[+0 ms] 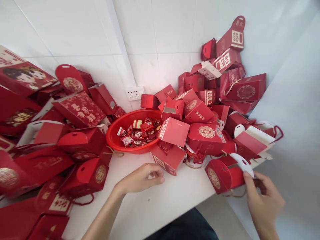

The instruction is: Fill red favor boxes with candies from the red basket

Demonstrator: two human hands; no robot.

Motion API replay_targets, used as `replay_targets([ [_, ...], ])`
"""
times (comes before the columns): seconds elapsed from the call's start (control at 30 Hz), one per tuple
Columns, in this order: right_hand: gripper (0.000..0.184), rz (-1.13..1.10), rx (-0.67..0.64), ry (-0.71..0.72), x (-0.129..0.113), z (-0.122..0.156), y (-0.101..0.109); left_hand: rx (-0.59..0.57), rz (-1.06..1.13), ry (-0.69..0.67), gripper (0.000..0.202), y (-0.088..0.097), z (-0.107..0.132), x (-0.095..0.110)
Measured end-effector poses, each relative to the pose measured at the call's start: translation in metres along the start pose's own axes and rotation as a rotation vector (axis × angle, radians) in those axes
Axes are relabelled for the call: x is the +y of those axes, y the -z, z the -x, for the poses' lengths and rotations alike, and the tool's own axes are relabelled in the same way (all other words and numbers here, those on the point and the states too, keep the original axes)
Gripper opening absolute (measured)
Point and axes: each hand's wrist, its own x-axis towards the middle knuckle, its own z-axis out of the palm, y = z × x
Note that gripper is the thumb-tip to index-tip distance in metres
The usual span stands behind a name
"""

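Note:
My right hand (265, 200) pinches the white inner side of a flap on a red candy gift box (226, 176), between thumb and fingers. That box lies tilted at the table's right front edge, a round gold emblem on its end and a cord handle hanging below. My left hand (142, 178) is over the white table (160, 203), its fingers curled in towards the thumb, and I see nothing in them. Closest to it is another red box (168, 160), lying on its side. Behind stands a red plastic basket (110, 138) holding several small wrapped candies (140, 133).
Many red gift boxes (82, 108) are heaped on the left, some with cord handles. A taller pile of boxes (207, 140) leans into the right corner and overlaps the basket's rim. A wall socket (134, 93) sits behind the basket on the tiled wall.

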Motion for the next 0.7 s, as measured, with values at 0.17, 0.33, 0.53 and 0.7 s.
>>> replay_targets([
  [0.17, 0.038, 0.002, 0.078, 0.012, 0.007, -0.011, -0.01, 0.034, 0.151, -0.109, 0.022, -0.012, -0.02, 0.001],
  [0.33, 0.034, -0.012, 0.171, 0.032, 0.01, -0.025, -0.023, 0.04, 0.208, -0.225, 0.013, -0.021, -0.036, 0.006],
  [0.53, 0.031, -0.092, 0.174, 0.056, 0.016, -0.033, -0.042, 0.069, 0.282, -0.23, 0.012, -0.022, -0.046, -0.001],
  [0.7, 0.035, -0.102, 0.187, 0.064, 0.021, -0.047, -0.06, 0.2, 0.245, -0.239, 0.016, -0.022, -0.059, -0.013],
])
